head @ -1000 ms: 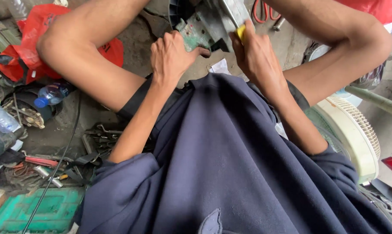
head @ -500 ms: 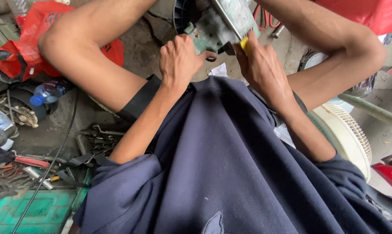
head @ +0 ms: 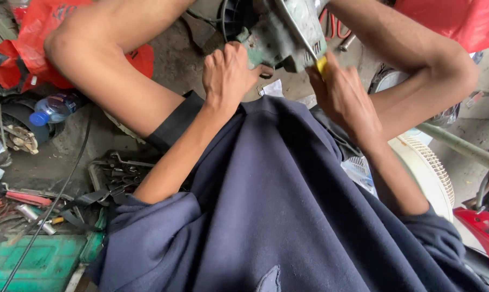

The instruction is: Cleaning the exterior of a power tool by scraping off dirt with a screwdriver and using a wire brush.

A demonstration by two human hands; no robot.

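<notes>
machine part (head: 287,32): worn green-grey metal housing, tilted, at 12 o'clock
yellow-handled tool (head: 322,65): tip against housing's 5 o'clock edge

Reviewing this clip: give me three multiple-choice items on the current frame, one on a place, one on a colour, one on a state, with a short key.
1. Where does the plastic bottle lie?
A. On the floor beside the person's left knee
B. On the white fan
C. In the green case

2. What colour is the tool handle at the right hand?
A. Blue
B. Yellow
C. Black

3. How is the left hand placed?
A. Flat on the floor
B. Gripping the grey-green machine part
C. Holding the bottle

Key: 1 A, it lies on the ground left of the knee; 2 B, yellow shows above the fingers; 3 B, the fingers wrap its edge.
</notes>
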